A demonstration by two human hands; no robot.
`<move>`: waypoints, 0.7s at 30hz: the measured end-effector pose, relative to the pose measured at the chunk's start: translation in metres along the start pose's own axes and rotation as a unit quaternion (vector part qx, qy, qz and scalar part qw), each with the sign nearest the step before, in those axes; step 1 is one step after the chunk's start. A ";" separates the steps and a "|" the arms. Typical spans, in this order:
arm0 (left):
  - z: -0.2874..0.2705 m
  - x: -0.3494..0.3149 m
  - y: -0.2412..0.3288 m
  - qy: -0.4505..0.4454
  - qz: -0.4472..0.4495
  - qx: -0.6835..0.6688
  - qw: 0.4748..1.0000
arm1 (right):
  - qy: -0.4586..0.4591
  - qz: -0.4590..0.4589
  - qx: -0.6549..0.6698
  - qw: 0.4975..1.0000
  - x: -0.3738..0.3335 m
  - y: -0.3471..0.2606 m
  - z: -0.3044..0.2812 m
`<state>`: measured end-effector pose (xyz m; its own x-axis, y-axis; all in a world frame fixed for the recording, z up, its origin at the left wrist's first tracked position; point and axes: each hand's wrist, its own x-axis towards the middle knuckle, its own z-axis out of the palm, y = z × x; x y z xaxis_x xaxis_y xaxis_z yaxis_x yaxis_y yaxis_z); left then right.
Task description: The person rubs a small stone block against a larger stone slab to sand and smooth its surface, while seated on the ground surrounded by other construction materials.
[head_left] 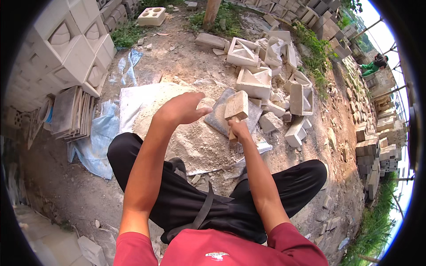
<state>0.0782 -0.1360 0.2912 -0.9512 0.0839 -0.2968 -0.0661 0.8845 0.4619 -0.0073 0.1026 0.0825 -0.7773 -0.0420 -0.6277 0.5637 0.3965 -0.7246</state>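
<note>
My right hand (240, 127) is wrapped round the short handle of a pale mallet (237, 106) with a blocky head, likely wooden. The mallet head is over a flat grey slab (216, 116); whether it touches the slab I cannot tell. My left hand (183, 108) is held out above a heap of crumbly, sandy rubble (177, 138), fingers stretched out and holding nothing. Its thumb points toward the slab's left corner. Under the heap lies a white sheet (132, 99), its edges showing at the left and near side.
Broken hollow blocks (255, 82) and chunks are piled at the right of the slab. Stacked pale blocks (73, 44) form a wall at left, beside leaning thin boards (73, 113) and blue sheeting (100, 153). A post (212, 13) stands behind; another person (375, 64) is far right.
</note>
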 end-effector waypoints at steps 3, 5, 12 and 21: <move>-0.002 0.006 0.013 -0.010 0.012 -0.024 1.000 | 0.250 -0.303 -0.326 0.860 0.021 0.082 -0.015; -0.005 0.003 0.002 0.020 0.011 0.004 1.000 | 0.140 -0.186 -0.317 0.919 0.027 0.055 -0.005; 0.002 0.004 0.008 0.014 0.015 -0.009 1.000 | 0.100 -0.102 -0.240 0.960 0.017 0.041 0.006; 0.001 0.003 0.007 -0.001 0.014 -0.003 1.000 | 0.112 -0.120 -0.218 0.962 0.005 0.036 0.019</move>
<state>0.0748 -0.1286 0.2926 -0.9520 0.1100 -0.2856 -0.0410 0.8790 0.4750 0.0143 0.0994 0.0478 -0.9386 0.0001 -0.3449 0.2283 0.7497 -0.6211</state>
